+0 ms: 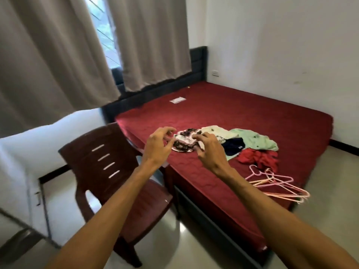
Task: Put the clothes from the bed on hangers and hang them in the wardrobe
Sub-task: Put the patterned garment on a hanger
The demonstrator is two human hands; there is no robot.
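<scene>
Clothes lie in a loose row on the near part of a bed (233,113) covered in dark red. From left to right they are a patterned black, white and pink garment (183,141), a pale cream garment (215,131), a dark navy garment (234,145) and a mint green garment (254,139). A crumpled red garment (256,157) lies just nearer than the navy and green ones. A bundle of pink hangers (279,183) rests at the near right corner of the bed, close to the red garment.

Both arms reach out over the near left edge of the bed. The left hand (157,146) hangs just left of the patterned garment, its fingers bent and spread, gripping nothing. The right hand (210,150) is over the right side of the same garment with its fingers curled down. Whether they pinch the cloth or only hover at it cannot be told.

A dark brown plastic chair (108,171) stands on the floor at the left, against the bed. Far on the bed lies a small white paper (177,100), near the dark headboard (155,90). Grey curtains (48,55) hang above it, with a strip of window (103,30) between them.
</scene>
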